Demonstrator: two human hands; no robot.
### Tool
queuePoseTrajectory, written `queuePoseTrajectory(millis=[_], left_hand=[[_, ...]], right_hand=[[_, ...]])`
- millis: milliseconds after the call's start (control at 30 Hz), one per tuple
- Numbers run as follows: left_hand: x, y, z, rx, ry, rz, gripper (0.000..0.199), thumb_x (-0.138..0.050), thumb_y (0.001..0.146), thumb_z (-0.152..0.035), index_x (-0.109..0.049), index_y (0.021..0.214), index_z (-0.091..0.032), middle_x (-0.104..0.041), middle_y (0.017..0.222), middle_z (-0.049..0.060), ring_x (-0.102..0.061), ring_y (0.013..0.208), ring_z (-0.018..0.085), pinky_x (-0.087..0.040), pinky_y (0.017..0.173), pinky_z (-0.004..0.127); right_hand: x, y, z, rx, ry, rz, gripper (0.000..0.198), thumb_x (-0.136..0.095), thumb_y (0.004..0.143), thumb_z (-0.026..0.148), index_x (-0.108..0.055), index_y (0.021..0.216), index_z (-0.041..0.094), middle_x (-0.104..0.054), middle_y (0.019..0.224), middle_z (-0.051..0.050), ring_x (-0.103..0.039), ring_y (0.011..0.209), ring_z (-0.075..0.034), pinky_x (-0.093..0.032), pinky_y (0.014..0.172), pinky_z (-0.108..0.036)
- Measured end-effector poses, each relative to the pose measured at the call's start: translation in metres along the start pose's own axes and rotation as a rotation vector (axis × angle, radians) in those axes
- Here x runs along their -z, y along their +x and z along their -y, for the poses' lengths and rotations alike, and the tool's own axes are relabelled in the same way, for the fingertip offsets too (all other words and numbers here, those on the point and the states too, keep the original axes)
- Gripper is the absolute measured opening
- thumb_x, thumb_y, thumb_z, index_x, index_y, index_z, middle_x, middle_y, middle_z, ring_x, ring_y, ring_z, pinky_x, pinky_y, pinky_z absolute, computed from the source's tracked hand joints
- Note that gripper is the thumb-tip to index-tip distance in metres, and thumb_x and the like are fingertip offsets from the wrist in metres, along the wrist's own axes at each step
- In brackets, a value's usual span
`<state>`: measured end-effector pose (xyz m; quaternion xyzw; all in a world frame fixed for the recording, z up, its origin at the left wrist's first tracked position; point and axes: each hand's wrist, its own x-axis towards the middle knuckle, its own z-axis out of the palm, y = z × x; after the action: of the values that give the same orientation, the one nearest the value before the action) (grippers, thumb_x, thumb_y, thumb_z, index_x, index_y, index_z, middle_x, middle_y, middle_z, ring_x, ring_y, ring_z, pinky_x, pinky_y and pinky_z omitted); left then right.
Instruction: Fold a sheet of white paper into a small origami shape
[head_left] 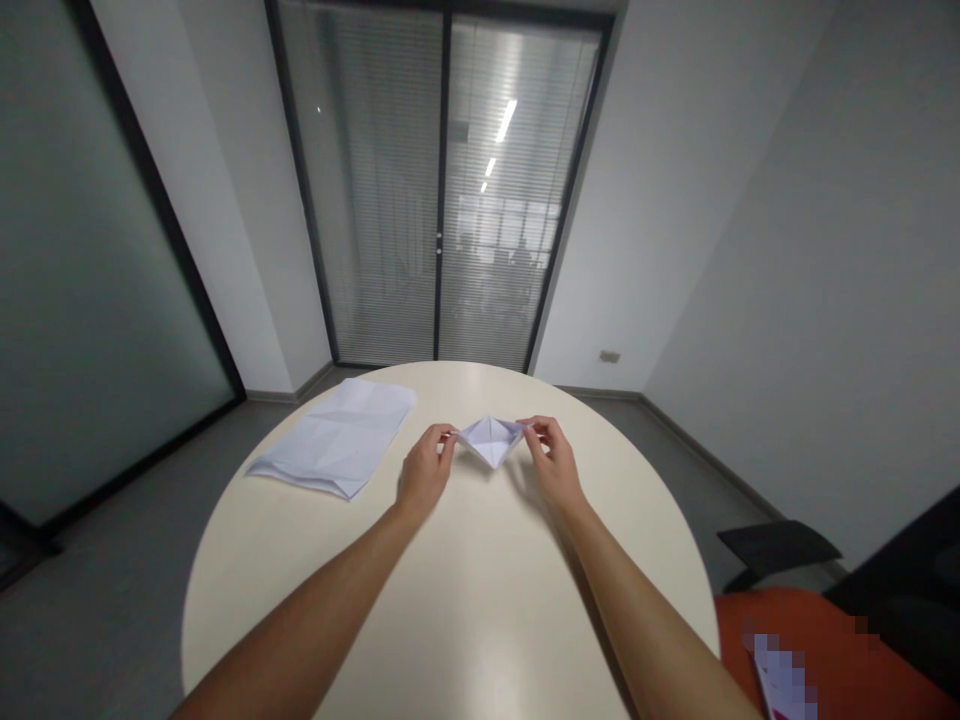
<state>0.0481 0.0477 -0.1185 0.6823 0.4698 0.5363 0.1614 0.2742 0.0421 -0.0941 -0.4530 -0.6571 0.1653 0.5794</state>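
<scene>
A small folded sheet of white paper (491,440), creased and pointed toward me at its lower edge, is held just over the table between my two hands. My left hand (427,468) pinches its left corner between thumb and fingers. On the other side, my right hand (553,460) pinches the right corner the same way. The paper spreads partly open between them, with a peak in its middle. Beyond my left hand lies a stack of creased white paper sheets (337,435), flat on the table.
The round cream table (480,600) fills the space before me. At the lower right stands an orange-seated chair (840,650) with a black armrest (780,548); a blurred item lies on its seat. Behind the table are glass doors with blinds (442,200) and white walls (675,180).
</scene>
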Motion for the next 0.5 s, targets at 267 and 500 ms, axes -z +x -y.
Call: queuePoseTrajectory(millis=[267,500], left_hand=[[-0.002,0.003,0.007,0.095,-0.123,-0.037,0.014,-0.049,0.099,-0.034,-0.057,0.103,-0.022,-0.072,0.095,0.006,-0.07,0.089,0.02,-0.052,0.071,0.027],[-0.003,0.003,0.014,0.136,-0.143,-0.063,0.018,-0.048,0.099,-0.038,-0.055,0.105,-0.023,-0.07,0.086,0.003,-0.069,0.085,0.019,-0.05,0.068,0.027]], right_hand=[[-0.002,0.004,-0.014,-0.057,0.289,-0.072,0.028,-0.059,0.091,0.051,-0.054,0.101,0.025,-0.071,0.105,-0.008,-0.066,0.098,-0.024,-0.05,0.09,-0.041],[0.001,0.005,-0.011,-0.119,0.248,-0.099,0.028,-0.056,0.09,0.053,-0.052,0.099,0.026,-0.07,0.095,-0.005,-0.064,0.092,-0.024,-0.049,0.087,-0.041]])
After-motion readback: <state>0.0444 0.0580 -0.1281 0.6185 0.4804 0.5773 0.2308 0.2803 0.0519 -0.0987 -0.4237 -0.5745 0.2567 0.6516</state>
